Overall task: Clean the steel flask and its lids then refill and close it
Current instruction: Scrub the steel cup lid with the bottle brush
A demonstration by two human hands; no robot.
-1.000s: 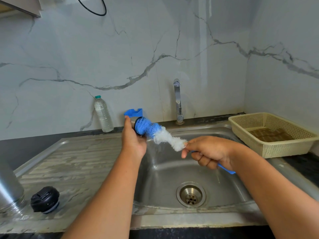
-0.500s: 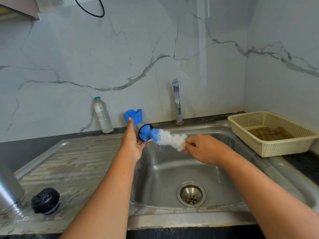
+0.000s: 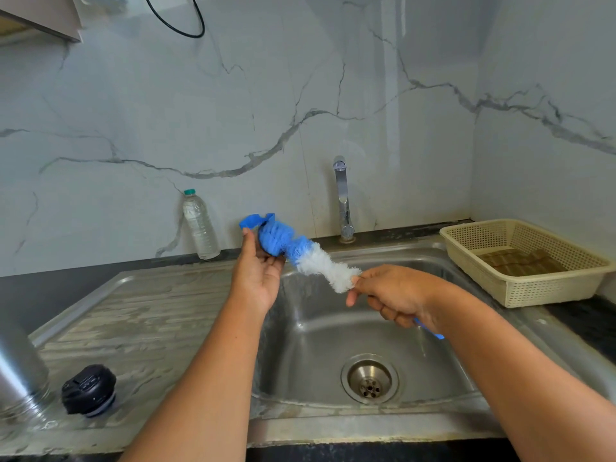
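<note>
Over the sink, my left hand holds a small steel lid that is almost wholly hidden behind blue bristles. My right hand grips the blue handle of a bottle brush, whose bristles are blue at the tip and white further back; the tip sits at the lid's mouth. The steel flask stands at the far left edge on the draining board, only partly in view. A black inner lid lies beside it.
A tap rises behind the sink, with no water running. A plastic water bottle and a blue holder stand at the marble wall. A cream basket holding a cloth sits on the right counter.
The brush went deeper into the lid half a second ago and has now drawn back out, showing more blue bristles. My right hand has shifted right and down.
</note>
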